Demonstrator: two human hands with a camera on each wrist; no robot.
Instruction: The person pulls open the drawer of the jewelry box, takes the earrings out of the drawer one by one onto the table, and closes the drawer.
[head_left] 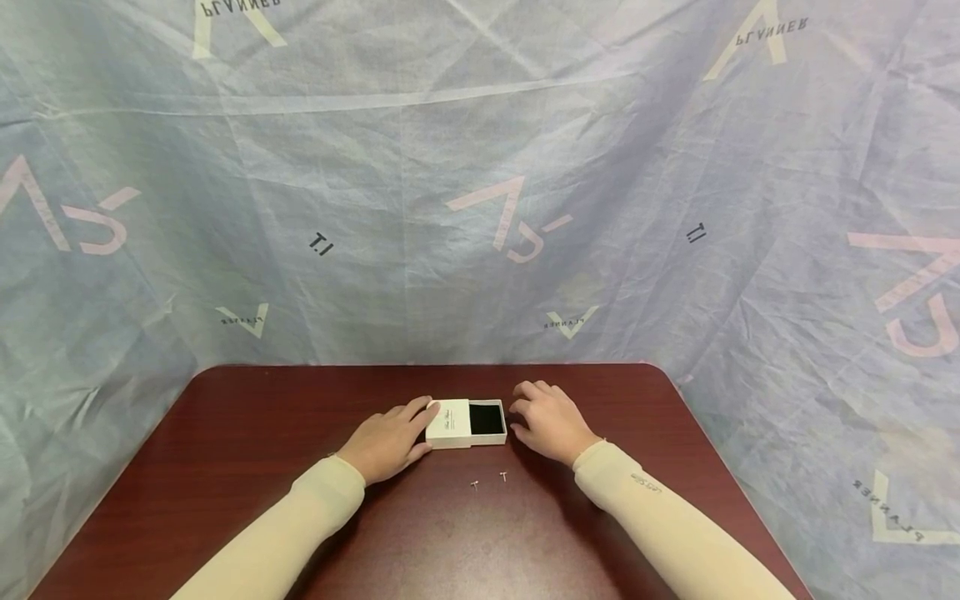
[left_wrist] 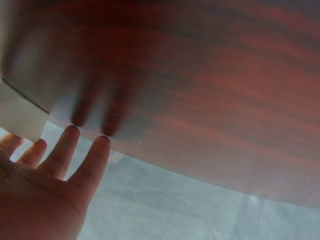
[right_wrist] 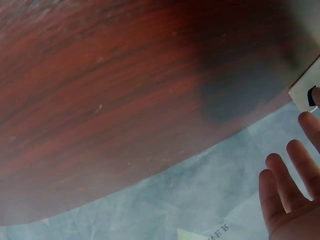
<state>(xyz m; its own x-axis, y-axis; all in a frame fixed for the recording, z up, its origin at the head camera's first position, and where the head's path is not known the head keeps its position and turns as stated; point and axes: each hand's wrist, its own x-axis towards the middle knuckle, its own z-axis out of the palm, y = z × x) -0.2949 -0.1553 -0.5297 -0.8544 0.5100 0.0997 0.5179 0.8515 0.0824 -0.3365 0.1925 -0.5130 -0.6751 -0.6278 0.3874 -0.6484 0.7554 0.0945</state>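
A small white slide-out box (head_left: 448, 423) lies on the table, its drawer (head_left: 488, 440) drawn partly out to the right and showing a black lining. My left hand (head_left: 386, 442) holds the outer sleeve at its left end, thumb at the near side and a finger on top. In the left wrist view the box corner (left_wrist: 25, 112) stands by the fingertips. My right hand (head_left: 551, 421) is at the drawer's right end. There, in the right wrist view, a fingertip meets a black pull tab (right_wrist: 311, 96); the thumb is hidden. The other fingers are spread.
Two tiny pin-like pieces, perhaps earrings, lie in front of the box: one stud (head_left: 474, 484) and another stud (head_left: 503, 476). The dark red table (head_left: 420, 550) ends at a printed grey cloth (head_left: 405, 250) hanging behind and at both sides.
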